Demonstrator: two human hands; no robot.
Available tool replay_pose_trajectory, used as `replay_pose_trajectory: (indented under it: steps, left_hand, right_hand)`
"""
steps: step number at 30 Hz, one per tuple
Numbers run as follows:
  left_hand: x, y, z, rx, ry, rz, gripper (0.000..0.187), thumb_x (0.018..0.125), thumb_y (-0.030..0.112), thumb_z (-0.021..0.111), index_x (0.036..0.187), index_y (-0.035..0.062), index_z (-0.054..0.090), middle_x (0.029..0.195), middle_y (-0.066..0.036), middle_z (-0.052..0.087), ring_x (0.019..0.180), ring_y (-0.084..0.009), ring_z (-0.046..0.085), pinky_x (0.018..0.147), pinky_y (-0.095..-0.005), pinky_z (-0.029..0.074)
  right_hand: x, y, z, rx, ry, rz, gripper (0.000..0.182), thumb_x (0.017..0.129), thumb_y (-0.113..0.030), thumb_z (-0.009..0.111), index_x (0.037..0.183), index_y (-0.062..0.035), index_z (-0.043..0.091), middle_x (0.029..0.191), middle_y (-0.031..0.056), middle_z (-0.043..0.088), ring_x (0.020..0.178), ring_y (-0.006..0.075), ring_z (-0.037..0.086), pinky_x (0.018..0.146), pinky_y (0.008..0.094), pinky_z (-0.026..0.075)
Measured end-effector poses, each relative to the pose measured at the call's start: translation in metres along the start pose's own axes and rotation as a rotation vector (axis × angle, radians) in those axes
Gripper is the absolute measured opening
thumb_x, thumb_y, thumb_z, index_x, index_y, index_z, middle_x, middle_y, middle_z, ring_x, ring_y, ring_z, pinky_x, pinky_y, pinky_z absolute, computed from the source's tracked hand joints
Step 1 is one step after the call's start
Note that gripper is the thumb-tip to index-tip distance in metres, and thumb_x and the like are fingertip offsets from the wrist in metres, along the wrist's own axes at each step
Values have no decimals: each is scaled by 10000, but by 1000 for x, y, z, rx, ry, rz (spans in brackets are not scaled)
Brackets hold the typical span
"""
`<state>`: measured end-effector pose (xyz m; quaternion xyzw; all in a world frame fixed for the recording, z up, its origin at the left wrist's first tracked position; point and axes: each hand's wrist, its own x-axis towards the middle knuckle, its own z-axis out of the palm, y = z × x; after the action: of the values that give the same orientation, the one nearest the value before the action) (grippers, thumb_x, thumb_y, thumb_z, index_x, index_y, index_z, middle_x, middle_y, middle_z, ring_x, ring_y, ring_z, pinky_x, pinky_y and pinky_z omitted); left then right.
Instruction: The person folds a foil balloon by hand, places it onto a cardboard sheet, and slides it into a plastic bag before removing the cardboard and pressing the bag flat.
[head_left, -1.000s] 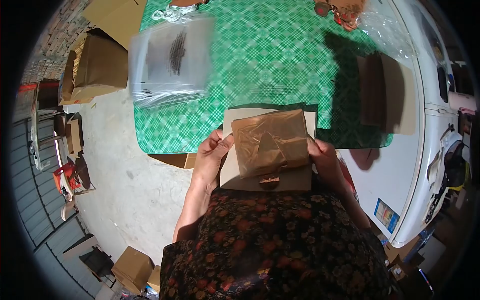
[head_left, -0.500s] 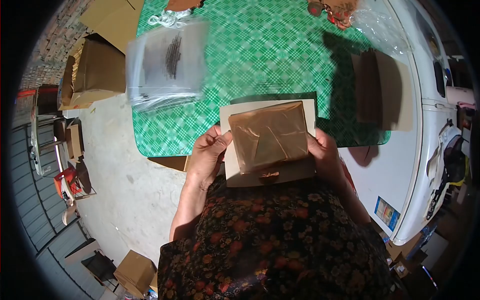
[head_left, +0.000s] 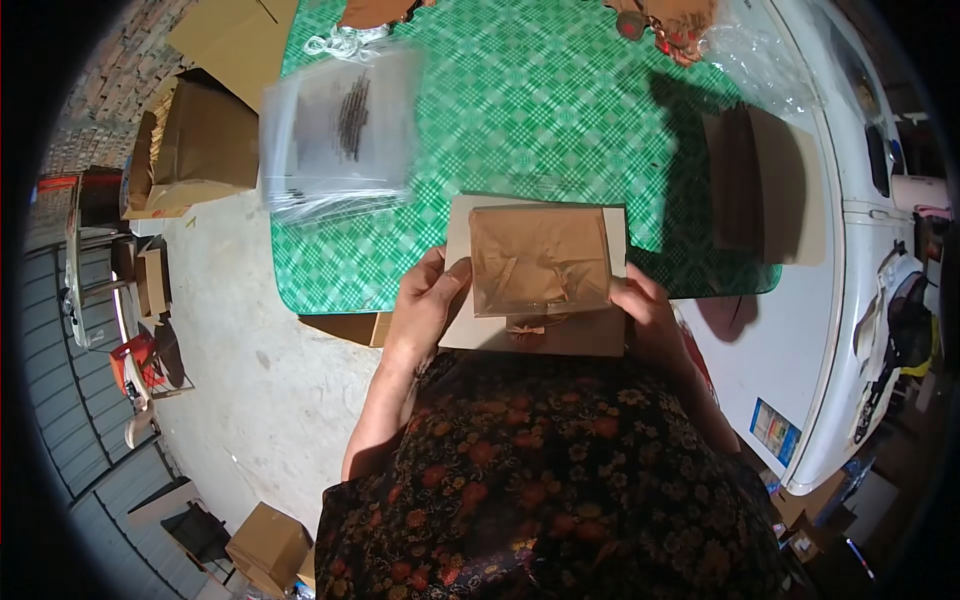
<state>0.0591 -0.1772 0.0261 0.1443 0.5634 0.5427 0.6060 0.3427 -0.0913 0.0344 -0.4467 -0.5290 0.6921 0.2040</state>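
Between my hands is a flat, pale cardboard sheet [head_left: 588,338], held at the table's near edge in front of my body. On it lies a square, shiny brown packet [head_left: 540,255] that looks wrapped in film, its surface creased. My left hand [head_left: 420,310] is closed on the sheet's left edge, thumb on top close to the packet. On the right edge, my right hand [head_left: 645,305] grips the sheet, its thumb by the packet's corner. A small coppery scrap or mark [head_left: 528,329] shows below the packet. The fingers under the sheet are hidden.
A green checked tablecloth [head_left: 530,110] covers the table. Clear plastic bags [head_left: 335,135] lie stacked at its left, brown cardboard pieces [head_left: 745,185] at its right. Coppery pieces [head_left: 660,22] and crumpled clear film [head_left: 765,65] lie at the back. An open carton [head_left: 205,140] stands left.
The packet has turned straighter on the sheet, and its surface looks more crumpled and less glossy. The sheet's near edge has shifted slightly away from my body. Both hands keep their grip.
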Motion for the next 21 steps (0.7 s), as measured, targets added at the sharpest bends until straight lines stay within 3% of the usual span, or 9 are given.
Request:
replay_pose_trajectory:
  steps: [5, 9, 11, 14, 16, 19, 21]
  left_hand:
    - [0, 8, -11, -22, 34, -104, 327, 1044, 99, 644, 1342, -35, 629, 1232, -99, 737, 1088, -169, 722, 956, -322, 575]
    - [-2, 28, 10, -130, 10, -70, 321, 1029, 88, 653, 1329, -26, 641, 1220, -90, 741, 1095, -172, 721, 967, -331, 583]
    - [-2, 36, 16, -152, -18, -69, 298, 1036, 74, 649, 1319, -20, 649, 1205, -87, 746, 1089, -167, 720, 967, -331, 587]
    - [13, 16, -11, -50, -77, -38, 315, 1069, 27, 608, 1376, -40, 615, 1249, -98, 720, 1141, -160, 685, 1006, -330, 564]
    - [12, 19, -8, -59, -67, -47, 268, 1077, 17, 597, 1339, -32, 618, 1198, -92, 735, 1070, -146, 698, 955, -312, 577]
    - [13, 17, -9, -84, -70, -56, 203, 1086, 27, 594, 1281, -21, 625, 1140, -84, 747, 992, -130, 714, 881, -286, 593]
    - [18, 11, -15, -95, -77, -69, 175, 1090, 45, 601, 1253, -16, 626, 1118, -81, 748, 963, -124, 721, 839, -275, 601]
  right_hand:
    - [0, -9, -3, -18, -30, 48, 298, 1091, -172, 531, 1276, 20, 664, 1140, 57, 707, 1015, 106, 644, 898, 283, 515]
    - [3, 1, -12, -400, -47, -183, 292, 1103, -188, 545, 1232, 29, 691, 1109, 33, 711, 1025, 92, 631, 905, 282, 506]
    - [4, 9, -15, -371, -39, -182, 293, 1112, -206, 552, 1209, 28, 699, 1072, 22, 713, 1023, 84, 621, 907, 281, 498]
    - [6, -7, -2, 23, -16, 29, 299, 1124, -234, 554, 1163, 23, 702, 1026, 10, 713, 1003, 74, 607, 903, 280, 488]
    - [5, -12, 0, 184, 8, 161, 308, 1131, -250, 553, 1132, 20, 700, 1012, 2, 713, 990, 68, 601, 900, 277, 482]
    - [6, -10, -4, -33, -26, -4, 315, 1136, -263, 555, 1084, 15, 694, 995, -9, 708, 950, 58, 593, 857, 276, 481]
    - [8, -13, -3, 44, -12, 72, 321, 1137, -272, 559, 1064, 13, 687, 971, -22, 701, 929, 52, 579, 831, 272, 472]
